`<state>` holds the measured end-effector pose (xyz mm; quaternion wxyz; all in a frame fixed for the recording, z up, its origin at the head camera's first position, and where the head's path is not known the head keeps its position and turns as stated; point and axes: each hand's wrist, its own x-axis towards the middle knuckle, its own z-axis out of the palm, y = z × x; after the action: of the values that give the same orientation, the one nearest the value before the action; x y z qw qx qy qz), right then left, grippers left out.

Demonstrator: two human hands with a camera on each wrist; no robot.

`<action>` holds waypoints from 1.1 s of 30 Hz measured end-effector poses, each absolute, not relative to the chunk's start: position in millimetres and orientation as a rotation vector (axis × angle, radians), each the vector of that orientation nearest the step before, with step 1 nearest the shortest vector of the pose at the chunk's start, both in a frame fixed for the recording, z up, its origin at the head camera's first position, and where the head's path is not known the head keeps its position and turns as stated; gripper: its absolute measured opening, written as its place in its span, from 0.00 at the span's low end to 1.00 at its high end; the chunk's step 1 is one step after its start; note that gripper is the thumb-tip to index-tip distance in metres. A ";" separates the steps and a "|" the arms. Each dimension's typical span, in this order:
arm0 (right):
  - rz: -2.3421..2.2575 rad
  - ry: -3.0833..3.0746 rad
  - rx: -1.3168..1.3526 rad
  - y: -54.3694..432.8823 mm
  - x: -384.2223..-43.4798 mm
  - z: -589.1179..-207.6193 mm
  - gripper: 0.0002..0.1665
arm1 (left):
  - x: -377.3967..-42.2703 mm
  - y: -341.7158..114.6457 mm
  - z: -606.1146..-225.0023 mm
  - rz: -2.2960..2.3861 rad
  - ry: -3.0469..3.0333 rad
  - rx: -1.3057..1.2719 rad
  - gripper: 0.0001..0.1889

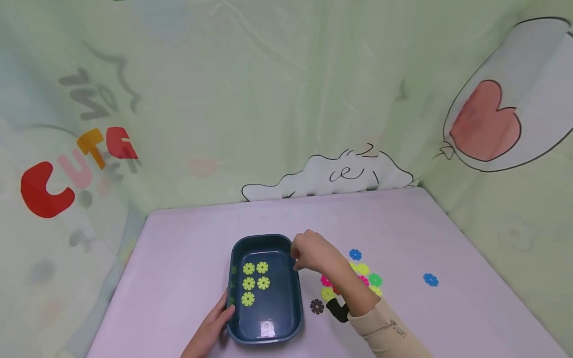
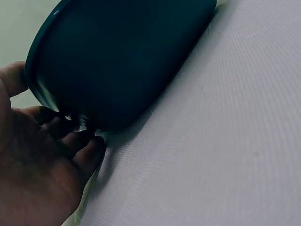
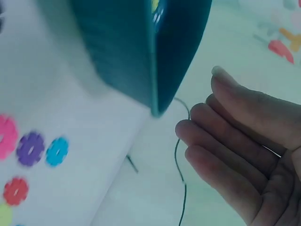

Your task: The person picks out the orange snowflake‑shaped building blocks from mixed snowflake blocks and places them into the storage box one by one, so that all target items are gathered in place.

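Observation:
A dark blue tray (image 1: pixel 281 303) sits on the table, with several yellow notched discs (image 1: pixel 248 283) laid flat in its left half. My left hand (image 1: pixel 209 324) grips the tray's near left side. In the left wrist view its thumb (image 2: pixel 13 79) lies at the rim, and the fingers bend against the outer wall. Over the tray's far right rim is my right hand (image 1: pixel 317 253). The right wrist view shows its fingers (image 3: pixel 225 160) loosely bent and the thumb apart from them; I see nothing held there.
Right of the tray lies a cluster of notched discs, partly hidden by my right forearm, including a green disc (image 1: pixel 375 280) and a blue disc (image 1: pixel 355 254). A brown disc (image 1: pixel 317 306) lies nearer the tray. Another blue disc (image 1: pixel 431 280) lies farther right. Printed curtains (image 1: pixel 224 124) surround the table.

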<state>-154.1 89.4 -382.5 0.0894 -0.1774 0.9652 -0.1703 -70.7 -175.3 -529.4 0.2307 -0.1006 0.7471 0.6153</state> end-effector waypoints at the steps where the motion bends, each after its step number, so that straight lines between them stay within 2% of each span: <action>1: -0.510 2.871 -0.512 93.8 -153.0 -383.0 0.10 | -70.7 -175.6 -529.4 1.694 2.052 -0.277 0.45; 13: -0.527 2.859 -0.386 133.5 -136.6 -396.1 0.10 | -69.9 -177.6 -529.8 1.693 2.047 -0.286 0.44; 24: -0.565 2.833 -0.311 139.3 -127.4 -401.3 0.10 | -69.4 -177.2 -528.3 1.698 2.036 -0.286 0.44; 33: -0.526 2.802 -0.292 144.8 -125.9 -429.5 0.11 | -68.0 -175.2 -525.7 1.689 2.043 -0.288 0.44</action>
<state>-125.9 144.8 -429.5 0.1374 -0.1008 0.9685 -0.1817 -68.0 -175.2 -525.7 0.2353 -0.1051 0.7448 0.6155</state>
